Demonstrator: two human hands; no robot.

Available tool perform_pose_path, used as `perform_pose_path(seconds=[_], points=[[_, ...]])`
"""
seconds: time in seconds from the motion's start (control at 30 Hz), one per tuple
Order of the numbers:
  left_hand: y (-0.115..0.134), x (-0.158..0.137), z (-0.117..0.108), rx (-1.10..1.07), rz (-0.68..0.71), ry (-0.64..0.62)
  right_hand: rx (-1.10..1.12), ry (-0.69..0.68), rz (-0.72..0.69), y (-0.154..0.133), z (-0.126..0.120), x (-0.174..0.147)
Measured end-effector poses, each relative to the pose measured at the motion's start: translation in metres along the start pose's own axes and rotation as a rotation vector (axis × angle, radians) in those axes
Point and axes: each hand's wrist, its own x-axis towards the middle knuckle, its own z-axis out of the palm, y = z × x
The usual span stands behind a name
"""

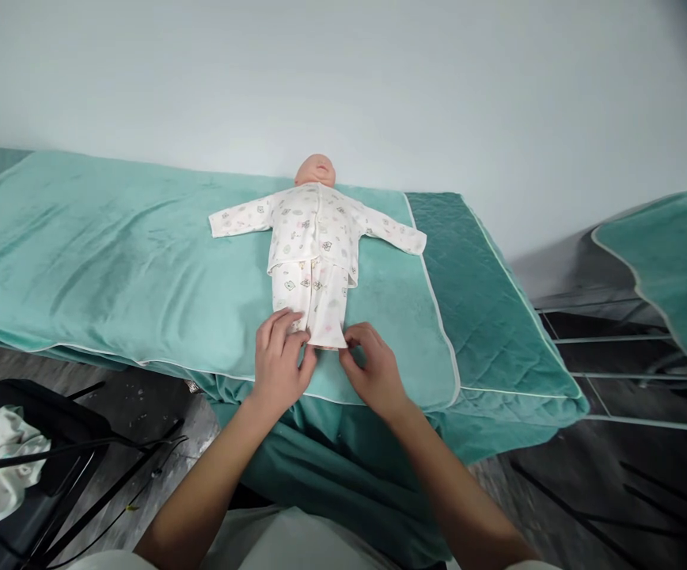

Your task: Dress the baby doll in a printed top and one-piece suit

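A baby doll [316, 169] lies on its back on the green bed, head toward the wall. It wears a white printed jacket [313, 226] with both sleeves spread out, and matching trousers [325, 297]. My left hand [282, 352] is at the hem of the trouser leg on the left, fingers curled over the cloth. My right hand [373, 368] pinches the outer corner of the hem on the other leg. A little of the doll's skin shows under that hem. The doll's hands are hidden inside the sleeves.
A light green blanket [111, 261] covers the bed over a darker quilted cover [474, 293]. At the lower left, a black chair [70, 443] holds a white printed cloth [2, 463], with thin black rods and a cable nearby. Metal rails [622, 339] stand at the right.
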Motion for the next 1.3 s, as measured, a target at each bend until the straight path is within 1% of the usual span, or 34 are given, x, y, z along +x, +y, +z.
perform_pose_path(seconds=[0.1, 0.2, 0.33, 0.4, 0.47, 0.53, 0.63, 0.73, 0.8, 0.9, 0.97, 1.0, 1.07, 1.13, 1.17, 1.2, 1.3], points=[[-0.003, -0.009, -0.001, 0.025, 0.006, -0.027, -0.051, -0.074, 0.019, 0.003, -0.004, -0.008], [-0.007, -0.017, -0.001, 0.037, -0.021, -0.008, -0.081, -0.113, 0.058, 0.01, -0.009, -0.014], [-0.013, -0.022, -0.004, 0.016, -0.097, 0.02, -0.006, -0.138, 0.081, 0.015, -0.015, -0.014], [-0.015, -0.021, -0.006, -0.02, -0.109, 0.033, 0.041, -0.145, 0.08, 0.017, -0.015, -0.013], [-0.016, -0.02, -0.006, -0.042, -0.08, 0.053, 0.083, -0.125, 0.083, 0.019, -0.013, -0.011], [-0.018, -0.021, -0.005, -0.04, -0.018, 0.072, 0.12, -0.086, 0.103, 0.022, -0.01, -0.009], [-0.022, -0.026, 0.0, -0.038, 0.069, 0.095, 0.171, -0.038, 0.172, 0.027, -0.008, -0.008], [-0.023, -0.031, 0.003, -0.036, 0.078, 0.101, 0.244, -0.012, 0.247, 0.032, -0.007, -0.008], [-0.022, -0.032, 0.0, -0.063, 0.069, 0.096, 0.317, 0.025, 0.297, 0.036, -0.008, -0.007], [-0.026, -0.029, -0.007, -0.161, 0.051, 0.112, 0.456, 0.158, 0.396, 0.045, -0.009, 0.005], [-0.036, -0.02, -0.01, -0.206, -0.039, 0.161, 0.556, 0.258, 0.484, 0.056, -0.009, 0.023], [-0.044, -0.013, -0.009, -0.228, -0.125, 0.191, 0.614, 0.302, 0.531, 0.062, -0.009, 0.035], [-0.065, 0.007, -0.003, -0.318, -0.368, 0.244, 0.761, 0.379, 0.616, 0.075, -0.007, 0.064], [-0.088, 0.035, 0.008, -0.507, -0.639, 0.266, 0.932, 0.425, 0.673, 0.087, -0.004, 0.095], [-0.099, 0.051, 0.014, -0.613, -0.721, 0.272, 0.995, 0.432, 0.691, 0.093, -0.001, 0.11], [-0.108, 0.068, 0.021, -0.71, -0.769, 0.27, 1.025, 0.427, 0.69, 0.097, 0.001, 0.125], [-0.129, 0.113, 0.039, -0.995, -0.902, 0.199, 1.04, 0.401, 0.673, 0.106, 0.011, 0.159]])
